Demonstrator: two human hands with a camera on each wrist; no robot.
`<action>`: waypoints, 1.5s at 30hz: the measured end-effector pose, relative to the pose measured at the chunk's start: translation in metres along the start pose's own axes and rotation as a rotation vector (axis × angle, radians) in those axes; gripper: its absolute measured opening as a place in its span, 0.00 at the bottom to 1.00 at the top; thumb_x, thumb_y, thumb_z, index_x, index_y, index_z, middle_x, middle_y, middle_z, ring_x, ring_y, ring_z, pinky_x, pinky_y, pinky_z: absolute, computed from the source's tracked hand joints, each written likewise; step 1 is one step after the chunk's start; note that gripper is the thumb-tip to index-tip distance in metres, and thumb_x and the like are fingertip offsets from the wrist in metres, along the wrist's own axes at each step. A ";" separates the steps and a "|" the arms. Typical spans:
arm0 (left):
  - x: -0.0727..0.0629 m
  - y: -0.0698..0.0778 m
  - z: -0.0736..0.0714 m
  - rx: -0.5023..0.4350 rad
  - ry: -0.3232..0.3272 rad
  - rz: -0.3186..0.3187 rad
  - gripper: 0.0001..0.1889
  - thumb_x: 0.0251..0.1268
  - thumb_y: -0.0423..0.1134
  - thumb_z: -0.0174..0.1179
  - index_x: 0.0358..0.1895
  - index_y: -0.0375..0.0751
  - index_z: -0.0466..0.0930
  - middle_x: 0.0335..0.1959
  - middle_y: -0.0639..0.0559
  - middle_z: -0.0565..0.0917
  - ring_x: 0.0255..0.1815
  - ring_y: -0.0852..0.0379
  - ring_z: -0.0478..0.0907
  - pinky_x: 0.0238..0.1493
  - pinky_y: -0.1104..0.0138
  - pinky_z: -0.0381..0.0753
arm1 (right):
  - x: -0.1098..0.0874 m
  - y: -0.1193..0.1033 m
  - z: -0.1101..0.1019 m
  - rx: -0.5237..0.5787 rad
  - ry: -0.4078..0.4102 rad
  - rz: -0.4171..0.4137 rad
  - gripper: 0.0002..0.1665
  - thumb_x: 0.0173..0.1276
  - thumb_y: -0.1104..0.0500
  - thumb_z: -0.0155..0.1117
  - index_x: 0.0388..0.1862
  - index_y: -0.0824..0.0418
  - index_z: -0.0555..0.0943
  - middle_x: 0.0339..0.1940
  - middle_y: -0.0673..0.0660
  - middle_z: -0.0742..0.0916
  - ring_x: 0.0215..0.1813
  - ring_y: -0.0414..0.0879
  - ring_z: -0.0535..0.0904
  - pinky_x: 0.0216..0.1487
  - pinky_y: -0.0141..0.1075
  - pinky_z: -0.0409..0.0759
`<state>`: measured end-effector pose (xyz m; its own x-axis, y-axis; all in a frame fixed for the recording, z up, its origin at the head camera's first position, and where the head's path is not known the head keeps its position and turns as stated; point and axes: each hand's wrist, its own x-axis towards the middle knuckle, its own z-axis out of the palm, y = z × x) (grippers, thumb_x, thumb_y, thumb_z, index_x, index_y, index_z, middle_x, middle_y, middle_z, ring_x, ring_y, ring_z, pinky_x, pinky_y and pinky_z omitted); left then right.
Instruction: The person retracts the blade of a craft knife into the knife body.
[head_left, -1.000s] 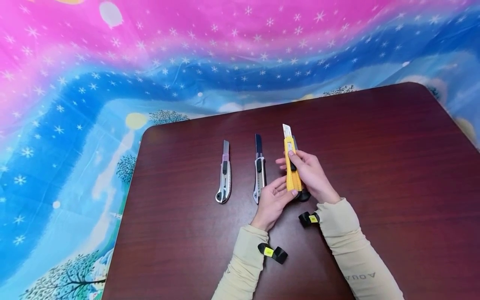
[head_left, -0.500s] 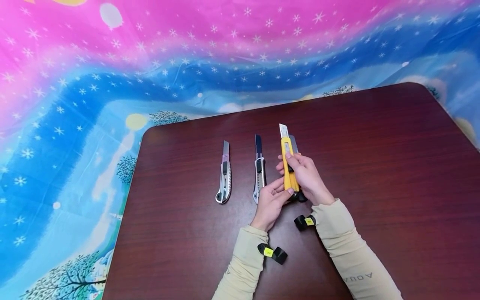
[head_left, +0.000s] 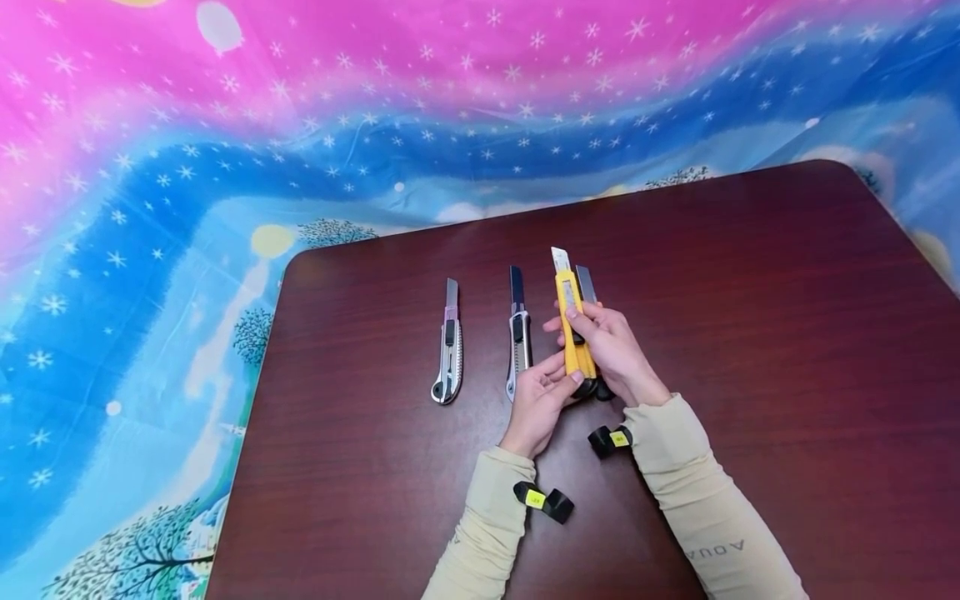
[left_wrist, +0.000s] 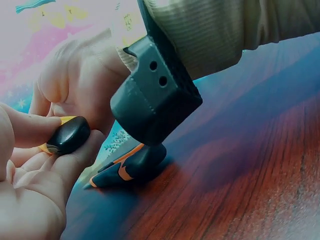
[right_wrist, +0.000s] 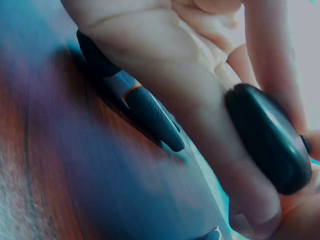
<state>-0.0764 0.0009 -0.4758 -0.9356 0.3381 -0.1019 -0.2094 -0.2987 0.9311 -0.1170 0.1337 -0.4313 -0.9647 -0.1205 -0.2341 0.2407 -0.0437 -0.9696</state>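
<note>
Both hands hold a yellow snap-off utility knife [head_left: 576, 354], its blade sticking out away from the person. My left hand [head_left: 534, 412] pinches the lower end between thumb and fingers. My right hand [head_left: 618, 350] grips the body from the right, thumb on the front near the black slider. The knife's black end cap [left_wrist: 71, 136] shows close up in the left wrist view, and the same end cap [right_wrist: 270, 140] in the right wrist view. On the table behind lies a black-and-orange utility knife [left_wrist: 130, 167], its grey blade [head_left: 585, 285] extended and its handle mostly hidden in the head view.
Two more utility knives lie to the left on the dark red wooden table [head_left: 360, 467]: a silver one [head_left: 449, 358] and a silver-and-black one [head_left: 517, 342] beside my left hand. Both have blades extended. A snowflake-patterned cloth [head_left: 420, 142] hangs past the table's far edge.
The yellow utility knife has shifted left and tilted slightly, with my right hand moving left along with it. More of the blade of the knife behind shows. My left hand stays nearly still.
</note>
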 end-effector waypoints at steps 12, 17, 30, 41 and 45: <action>0.001 -0.001 0.000 -0.021 -0.008 0.007 0.22 0.66 0.24 0.52 0.63 0.23 0.69 0.58 0.27 0.77 0.46 0.66 0.81 0.41 0.76 0.83 | 0.000 -0.001 -0.005 -0.012 -0.076 -0.004 0.26 0.77 0.53 0.49 0.66 0.67 0.70 0.38 0.42 0.87 0.43 0.51 0.78 0.38 0.32 0.79; 0.002 -0.001 0.000 -0.028 0.007 0.006 0.22 0.65 0.24 0.52 0.63 0.22 0.69 0.57 0.27 0.77 0.44 0.66 0.82 0.38 0.76 0.83 | -0.001 -0.002 -0.005 -0.007 -0.109 -0.030 0.25 0.77 0.54 0.50 0.66 0.67 0.71 0.43 0.47 0.86 0.44 0.49 0.77 0.40 0.31 0.79; 0.002 -0.002 -0.002 -0.068 -0.027 0.015 0.21 0.67 0.24 0.52 0.62 0.22 0.69 0.56 0.24 0.77 0.48 0.49 0.84 0.45 0.72 0.84 | 0.000 -0.001 -0.012 0.028 -0.221 -0.030 0.26 0.77 0.56 0.50 0.70 0.61 0.67 0.43 0.55 0.85 0.44 0.48 0.78 0.36 0.32 0.79; 0.002 0.001 -0.005 -0.082 -0.040 0.031 0.20 0.66 0.24 0.53 0.61 0.22 0.70 0.53 0.20 0.76 0.44 0.56 0.85 0.42 0.72 0.85 | 0.002 0.003 -0.016 0.108 -0.323 -0.043 0.32 0.76 0.59 0.51 0.76 0.54 0.59 0.57 0.47 0.84 0.50 0.48 0.80 0.42 0.32 0.80; 0.002 0.000 -0.006 -0.066 -0.047 0.039 0.20 0.67 0.25 0.53 0.61 0.22 0.70 0.53 0.21 0.76 0.44 0.58 0.85 0.41 0.73 0.84 | 0.002 0.004 -0.019 0.142 -0.369 -0.041 0.34 0.76 0.60 0.51 0.78 0.52 0.55 0.67 0.52 0.78 0.52 0.48 0.80 0.40 0.33 0.81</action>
<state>-0.0802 -0.0035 -0.4777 -0.9295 0.3658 -0.0482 -0.1928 -0.3701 0.9088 -0.1204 0.1517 -0.4370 -0.8770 -0.4629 -0.1289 0.2401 -0.1899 -0.9520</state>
